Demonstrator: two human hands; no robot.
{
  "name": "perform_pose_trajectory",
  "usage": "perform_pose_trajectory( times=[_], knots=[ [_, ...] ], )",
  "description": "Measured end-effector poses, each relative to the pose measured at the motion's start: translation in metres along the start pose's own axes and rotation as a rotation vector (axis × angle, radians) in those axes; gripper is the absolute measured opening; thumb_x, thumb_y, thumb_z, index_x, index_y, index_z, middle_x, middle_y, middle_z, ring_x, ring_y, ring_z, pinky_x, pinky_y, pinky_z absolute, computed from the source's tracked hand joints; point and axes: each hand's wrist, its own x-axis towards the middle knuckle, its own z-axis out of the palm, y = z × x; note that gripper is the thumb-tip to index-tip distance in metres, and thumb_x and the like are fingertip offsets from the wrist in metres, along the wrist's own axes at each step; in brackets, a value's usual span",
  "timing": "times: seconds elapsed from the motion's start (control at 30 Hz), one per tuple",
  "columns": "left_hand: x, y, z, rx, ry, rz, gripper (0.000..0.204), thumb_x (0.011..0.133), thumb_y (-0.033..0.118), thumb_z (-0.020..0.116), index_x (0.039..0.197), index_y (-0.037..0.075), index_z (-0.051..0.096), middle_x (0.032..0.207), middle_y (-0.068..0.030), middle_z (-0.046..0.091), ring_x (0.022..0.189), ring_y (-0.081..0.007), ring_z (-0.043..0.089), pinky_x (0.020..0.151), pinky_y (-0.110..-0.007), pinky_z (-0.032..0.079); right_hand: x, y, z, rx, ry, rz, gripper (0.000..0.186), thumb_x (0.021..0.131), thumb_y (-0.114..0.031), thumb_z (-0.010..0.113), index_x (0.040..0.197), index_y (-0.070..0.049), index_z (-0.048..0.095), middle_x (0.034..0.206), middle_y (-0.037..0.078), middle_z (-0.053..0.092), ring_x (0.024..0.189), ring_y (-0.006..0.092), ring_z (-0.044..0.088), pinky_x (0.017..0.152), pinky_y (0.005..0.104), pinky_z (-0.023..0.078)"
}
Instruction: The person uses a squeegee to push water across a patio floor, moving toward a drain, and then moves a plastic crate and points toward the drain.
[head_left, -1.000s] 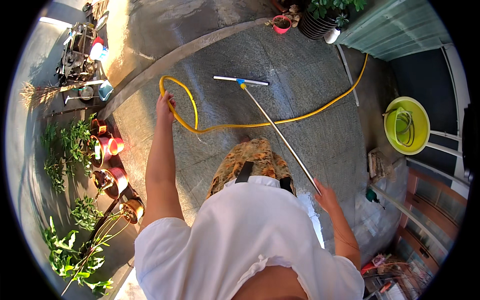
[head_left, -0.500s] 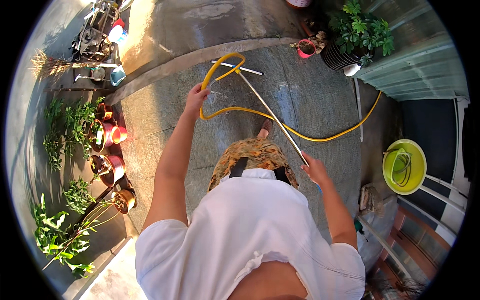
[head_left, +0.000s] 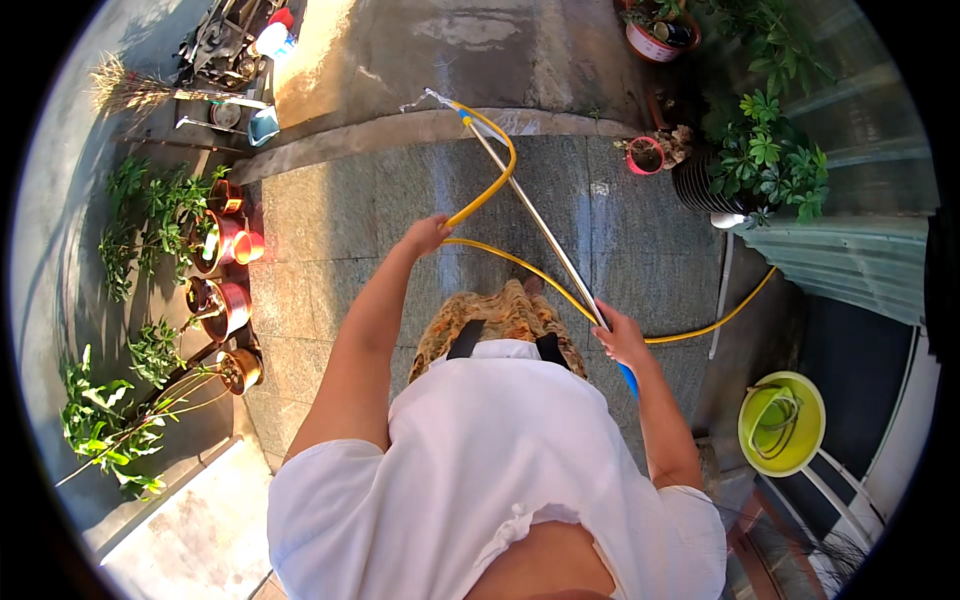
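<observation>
My left hand (head_left: 430, 234) is closed round a yellow hose (head_left: 512, 160). From that hand the hose curves up and over, its far end close to the tool's head, where clear water splashes out. My right hand (head_left: 622, 336) grips the silver pole of a long-handled floor squeegee (head_left: 535, 212), just above its blue handle end. The pole slants away to the upper left, down to a narrow crossbar with a blue and yellow joint; the hose partly overlaps it. Below my left hand, the rest of the hose runs right, behind the pole.
Stone-tiled floor (head_left: 350, 215) lies ahead, with a curved raised edge (head_left: 360, 138) beyond. Potted plants (head_left: 225, 310) line the left wall. At the right stand a pink pot (head_left: 645, 155), a leafy plant (head_left: 765, 150) and a yellow-green basin (head_left: 812, 420). A straw broom (head_left: 130, 90) lies upper left.
My left hand has moved right and lower with the hose, whose loop has swung right. The squeegee's head has shifted slightly away, and water now shows at the hose end.
</observation>
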Motion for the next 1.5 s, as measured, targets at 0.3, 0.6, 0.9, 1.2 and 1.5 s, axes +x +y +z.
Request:
perform_pose_trajectory(
  times=[0.3, 0.6, 0.9, 1.2, 1.5],
  knots=[
    [0.065, 0.003, -0.055, -0.035, 0.228, -0.036, 0.042, 0.093, 0.036, 0.058, 0.129, 0.014, 0.057, 0.114, -0.0173, 0.067, 0.107, -0.0370, 0.062, 0.090, -0.045, 0.049, 0.043, -0.065, -0.057, 0.043, 0.059, -0.077, 0.061, 0.086, -0.011, 0.068, 0.143, -0.018, 0.048, 0.068, 0.009, 0.063, 0.050, 0.0168, 0.053, 0.052, 0.0342, 0.046],
    [0.145, -0.012, -0.125, -0.104, 0.496, 0.115, 0.039, 0.095, 0.035, 0.058, 0.126, 0.012, 0.057, 0.086, -0.0097, 0.070, 0.076, -0.0235, 0.067, 0.071, -0.037, 0.051, 0.090, -0.176, -0.114, -0.438, 0.375, -0.335, 0.060, 0.083, -0.014, 0.070, 0.139, -0.026, 0.051, 0.086, 0.018, 0.067, 0.074, 0.0368, 0.065, 0.067, 0.0437, 0.050],
    [0.225, -0.098, -0.206, -0.192, 0.527, -0.218, 0.048, 0.092, 0.037, 0.058, 0.132, 0.012, 0.053, 0.116, -0.0208, 0.065, 0.110, -0.0362, 0.062, 0.091, -0.045, 0.049, 0.145, -0.300, -0.102, -0.639, 0.320, -0.292, 0.062, 0.089, -0.021, 0.066, 0.144, -0.033, 0.042, 0.086, 0.015, 0.067, 0.080, 0.0359, 0.065, 0.070, 0.0470, 0.051],
    [0.251, -0.083, -0.121, -0.541, -0.002, -0.119, 0.051, 0.089, 0.037, 0.062, 0.127, 0.002, 0.059, 0.122, -0.0207, 0.064, 0.112, -0.0338, 0.062, 0.096, -0.041, 0.047, 0.211, -0.260, -0.041, -0.759, 0.085, 0.004, 0.055, 0.089, -0.026, 0.064, 0.142, -0.031, 0.046, 0.090, 0.019, 0.069, 0.084, 0.0391, 0.066, 0.074, 0.0505, 0.052],
    [0.238, 0.051, -0.116, -0.520, -0.440, 0.154, 0.046, 0.095, 0.035, 0.057, 0.128, 0.003, 0.058, 0.103, -0.0100, 0.066, 0.088, -0.0187, 0.063, 0.077, -0.035, 0.051, 0.178, -0.263, -0.054, -0.702, 0.103, 0.064, 0.055, 0.087, -0.022, 0.064, 0.139, -0.030, 0.049, 0.087, 0.019, 0.068, 0.081, 0.0394, 0.066, 0.069, 0.0515, 0.051]
  ],
)
